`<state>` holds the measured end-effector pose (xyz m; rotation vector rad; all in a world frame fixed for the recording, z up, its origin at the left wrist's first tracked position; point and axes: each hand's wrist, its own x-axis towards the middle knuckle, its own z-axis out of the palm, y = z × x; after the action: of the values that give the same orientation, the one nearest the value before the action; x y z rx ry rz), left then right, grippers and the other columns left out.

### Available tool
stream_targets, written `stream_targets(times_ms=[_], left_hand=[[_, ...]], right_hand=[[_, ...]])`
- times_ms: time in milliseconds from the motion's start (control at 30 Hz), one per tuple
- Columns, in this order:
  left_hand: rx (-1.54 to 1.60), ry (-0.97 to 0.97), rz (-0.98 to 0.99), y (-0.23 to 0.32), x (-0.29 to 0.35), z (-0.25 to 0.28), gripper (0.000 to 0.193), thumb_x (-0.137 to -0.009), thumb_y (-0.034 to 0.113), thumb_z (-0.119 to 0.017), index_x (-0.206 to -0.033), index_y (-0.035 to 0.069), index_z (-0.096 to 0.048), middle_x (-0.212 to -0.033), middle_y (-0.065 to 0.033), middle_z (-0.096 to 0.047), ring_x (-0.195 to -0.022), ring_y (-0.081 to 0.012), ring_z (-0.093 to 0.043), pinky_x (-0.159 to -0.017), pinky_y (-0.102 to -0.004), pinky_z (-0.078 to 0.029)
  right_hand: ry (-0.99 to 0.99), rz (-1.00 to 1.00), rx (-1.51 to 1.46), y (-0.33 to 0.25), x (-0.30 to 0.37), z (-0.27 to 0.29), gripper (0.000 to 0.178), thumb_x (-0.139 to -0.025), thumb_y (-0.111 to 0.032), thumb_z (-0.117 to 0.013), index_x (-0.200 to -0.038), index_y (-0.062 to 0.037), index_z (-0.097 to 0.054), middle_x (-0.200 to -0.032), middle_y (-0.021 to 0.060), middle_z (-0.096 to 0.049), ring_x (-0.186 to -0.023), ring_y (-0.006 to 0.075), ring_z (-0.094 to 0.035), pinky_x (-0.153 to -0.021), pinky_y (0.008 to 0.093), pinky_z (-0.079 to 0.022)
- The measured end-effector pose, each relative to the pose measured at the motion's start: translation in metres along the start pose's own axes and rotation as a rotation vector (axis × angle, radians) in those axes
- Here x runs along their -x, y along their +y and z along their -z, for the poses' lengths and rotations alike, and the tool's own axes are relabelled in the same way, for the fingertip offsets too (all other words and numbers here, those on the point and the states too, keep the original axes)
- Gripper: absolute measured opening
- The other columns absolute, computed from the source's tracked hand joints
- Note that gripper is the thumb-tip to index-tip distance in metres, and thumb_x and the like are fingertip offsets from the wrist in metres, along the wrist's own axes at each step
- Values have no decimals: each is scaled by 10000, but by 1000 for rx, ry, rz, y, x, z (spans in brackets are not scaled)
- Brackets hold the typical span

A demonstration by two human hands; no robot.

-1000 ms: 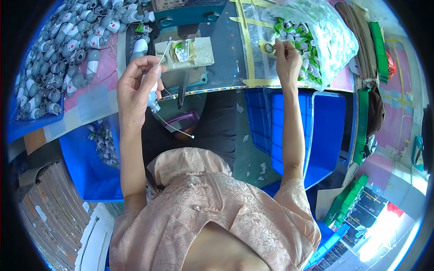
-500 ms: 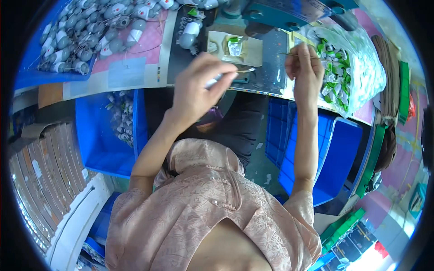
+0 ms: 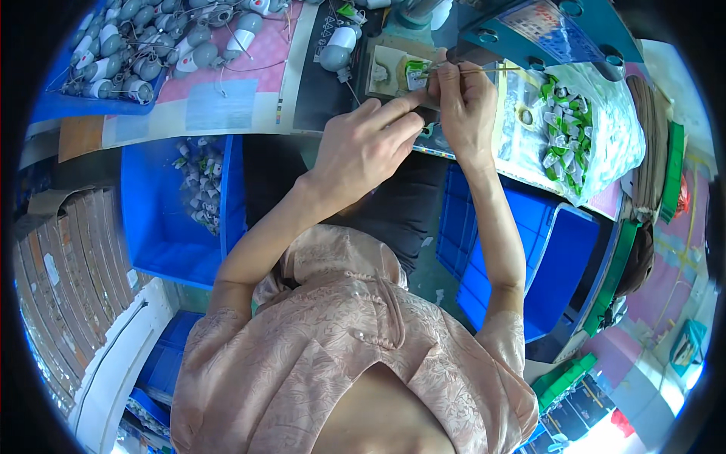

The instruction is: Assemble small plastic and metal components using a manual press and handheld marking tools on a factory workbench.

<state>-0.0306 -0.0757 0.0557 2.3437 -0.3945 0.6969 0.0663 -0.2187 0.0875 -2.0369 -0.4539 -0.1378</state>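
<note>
Two hands are meeting over a pale block near the middle of the surface, where half a second ago they were working apart. The left hand is now reaching across to the right hand, a change that appears to be bringing both hands' work to one spot. The right hand is pinching a thin rod between thumb and fingers; the left is curling its fingers beside it, and whether it is gripping anything cannot be told. A green-and-white piece is sitting on the block, just beyond the fingertips.

Left of the block, a grey bulb is trailing a wire toward the near edge. More bulbs are crowding a blue tray at the left end; a clear bag of green-and-white parts is spreading near the right end, a ring lying beside it. A teal press is looming above the far edge. Below the near edge, blue crates are standing on either side, with a cardboard stack leaning farther left.
</note>
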Motion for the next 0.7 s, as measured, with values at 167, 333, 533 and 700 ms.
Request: stream_targets(times_ms=[167,333,533,700], left_hand=[[21,-2,24,2,0,0,187,-789,102,-773,-951,106,-681,-1252,22,-680,-783,-184,-647,-657,-311,-583],[75,-2,77,8,-4,2,136,-828,60,-762,-935,80,-681,-1158,-10,-713,-840,-240,-696,-704,-344,-602],[387,76,254,4,-10,17,82,-883,73,-756,-953,68,-714,-978,-48,-738,-762,-156,-697,-655,-288,-539],[438,36,436,-15,-29,24,138,-920,145,-751,-1007,46,-712,-839,-52,-736,-697,-128,-657,-649,-270,-503]], right_hand=[[-9,71,83,3,-1,-2,338,-1056,-198,-581,-794,11,-620,-652,55,-602,-594,116,-527,-550,297,-420],[22,173,221,12,0,-3,238,-1039,-206,-583,-932,-7,-657,-707,151,-677,-589,284,-651,-555,360,-484],[-80,-145,-325,-5,-21,38,354,-1063,-261,-544,-792,-35,-577,-661,24,-601,-562,87,-507,-515,252,-383],[121,15,-398,-44,-88,106,368,-1056,-349,-525,-853,-50,-595,-686,38,-616,-545,80,-525,-505,236,-410]])
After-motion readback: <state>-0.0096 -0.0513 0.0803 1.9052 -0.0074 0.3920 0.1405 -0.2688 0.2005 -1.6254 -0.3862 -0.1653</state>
